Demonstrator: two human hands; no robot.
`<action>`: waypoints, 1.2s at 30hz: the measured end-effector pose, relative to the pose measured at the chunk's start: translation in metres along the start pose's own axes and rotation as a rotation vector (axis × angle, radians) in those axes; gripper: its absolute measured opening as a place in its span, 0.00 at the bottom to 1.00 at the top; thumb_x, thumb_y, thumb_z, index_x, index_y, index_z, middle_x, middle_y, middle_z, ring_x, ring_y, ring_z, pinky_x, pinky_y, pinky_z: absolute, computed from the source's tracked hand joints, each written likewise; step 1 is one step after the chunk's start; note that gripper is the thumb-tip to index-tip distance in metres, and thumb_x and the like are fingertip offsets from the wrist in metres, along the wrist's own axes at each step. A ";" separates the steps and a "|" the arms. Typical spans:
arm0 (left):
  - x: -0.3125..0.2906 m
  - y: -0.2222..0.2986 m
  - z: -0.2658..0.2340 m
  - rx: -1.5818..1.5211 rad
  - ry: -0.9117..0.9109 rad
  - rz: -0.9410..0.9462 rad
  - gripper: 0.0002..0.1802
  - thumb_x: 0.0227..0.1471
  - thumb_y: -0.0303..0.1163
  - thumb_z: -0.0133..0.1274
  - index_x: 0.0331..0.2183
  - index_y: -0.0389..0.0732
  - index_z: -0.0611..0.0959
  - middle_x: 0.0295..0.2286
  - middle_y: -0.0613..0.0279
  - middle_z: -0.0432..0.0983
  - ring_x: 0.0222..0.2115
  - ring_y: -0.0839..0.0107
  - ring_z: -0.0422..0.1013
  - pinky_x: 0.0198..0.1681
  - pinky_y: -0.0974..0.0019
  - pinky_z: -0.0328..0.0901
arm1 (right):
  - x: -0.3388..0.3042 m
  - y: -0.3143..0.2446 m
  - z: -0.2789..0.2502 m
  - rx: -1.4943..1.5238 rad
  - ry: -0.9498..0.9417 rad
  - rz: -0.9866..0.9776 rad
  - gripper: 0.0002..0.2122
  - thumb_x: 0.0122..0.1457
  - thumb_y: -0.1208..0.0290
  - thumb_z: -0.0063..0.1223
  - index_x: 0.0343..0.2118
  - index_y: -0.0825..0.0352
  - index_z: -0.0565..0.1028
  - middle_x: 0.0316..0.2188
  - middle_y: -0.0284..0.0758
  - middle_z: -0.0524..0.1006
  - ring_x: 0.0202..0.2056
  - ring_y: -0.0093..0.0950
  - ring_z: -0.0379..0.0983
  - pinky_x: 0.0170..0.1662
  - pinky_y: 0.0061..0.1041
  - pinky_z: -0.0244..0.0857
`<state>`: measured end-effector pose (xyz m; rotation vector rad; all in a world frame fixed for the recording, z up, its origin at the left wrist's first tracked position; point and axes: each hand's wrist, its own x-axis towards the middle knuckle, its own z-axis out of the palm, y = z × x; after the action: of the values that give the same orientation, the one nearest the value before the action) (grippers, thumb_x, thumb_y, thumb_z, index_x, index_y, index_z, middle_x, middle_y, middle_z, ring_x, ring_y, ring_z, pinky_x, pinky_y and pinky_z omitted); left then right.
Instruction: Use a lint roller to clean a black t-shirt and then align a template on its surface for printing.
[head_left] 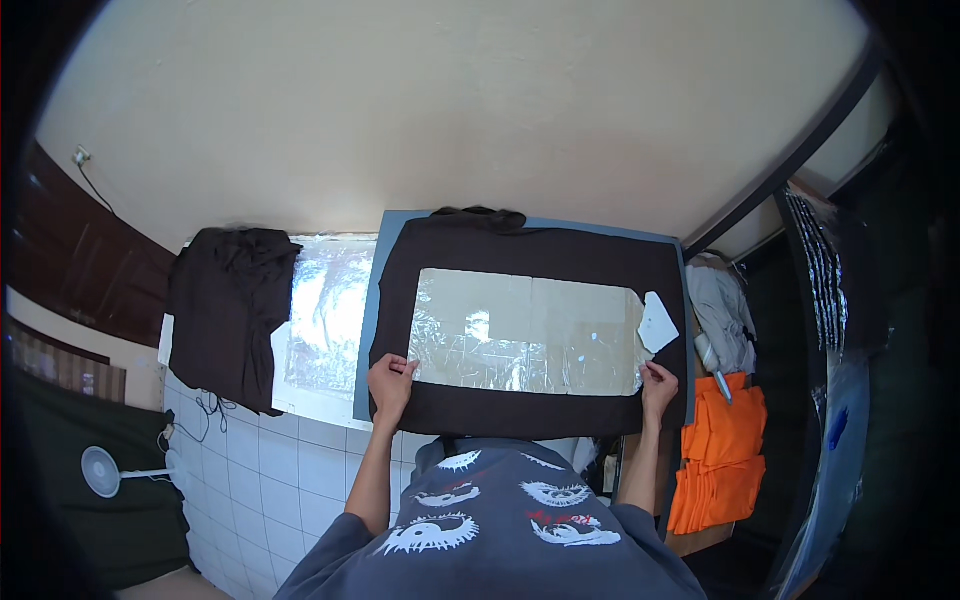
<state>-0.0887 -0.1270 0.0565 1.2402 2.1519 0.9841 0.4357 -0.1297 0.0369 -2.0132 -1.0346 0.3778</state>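
Observation:
A dark brown garment (pixel 540 250) lies spread over a blue-grey board. On top of it rests a rectangular, tape-covered cardboard panel (pixel 590 345) with a shiny, scuffed surface. My left hand (pixel 393 385) pinches the panel's near left corner between thumb and fingers. Over at the near right corner, my right hand (pixel 657 387) pinches the panel in the same way. A small white irregular scrap (pixel 657 324), perhaps paper or card, lies at the panel's right edge, partly on the garment.
Left of the board (pixel 366 330) is a foil-like shiny sheet (pixel 325 310), with a dark garment heap (pixel 235 310) beside it. To the right are a grey cloth bundle (pixel 722 310), a bottle-like tube (pixel 712 362) and folded orange cloths (pixel 720 430). A white fan (pixel 101 471) stands lower left.

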 end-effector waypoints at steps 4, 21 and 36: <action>0.001 -0.016 -0.005 -0.108 -0.076 -0.089 0.12 0.48 0.31 0.71 0.29 0.34 0.85 0.21 0.61 0.81 0.20 0.74 0.75 0.23 0.70 0.68 | 0.001 0.008 0.000 0.024 -0.039 -0.018 0.10 0.54 0.77 0.68 0.39 0.71 0.86 0.27 0.35 0.83 0.27 0.21 0.76 0.34 0.22 0.71; -0.001 -0.060 -0.017 -0.118 0.083 -0.248 0.11 0.48 0.30 0.70 0.27 0.33 0.86 0.19 0.66 0.79 0.17 0.81 0.69 0.22 0.73 0.64 | -0.002 -0.004 0.004 0.302 -0.331 0.099 0.13 0.55 0.79 0.67 0.45 0.73 0.84 0.24 0.28 0.79 0.21 0.14 0.68 0.23 0.15 0.57; 0.004 -0.067 -0.056 -0.024 0.340 -0.283 0.10 0.56 0.30 0.61 0.28 0.33 0.85 0.21 0.57 0.82 0.24 0.67 0.78 0.32 0.63 0.70 | -0.016 -0.012 0.014 0.237 -0.360 0.196 0.14 0.53 0.80 0.68 0.44 0.72 0.84 0.24 0.29 0.79 0.20 0.15 0.68 0.22 0.14 0.56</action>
<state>-0.1656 -0.1653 0.0400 0.7685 2.4769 1.1549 0.4112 -0.1303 0.0361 -1.8729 -0.9529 0.9509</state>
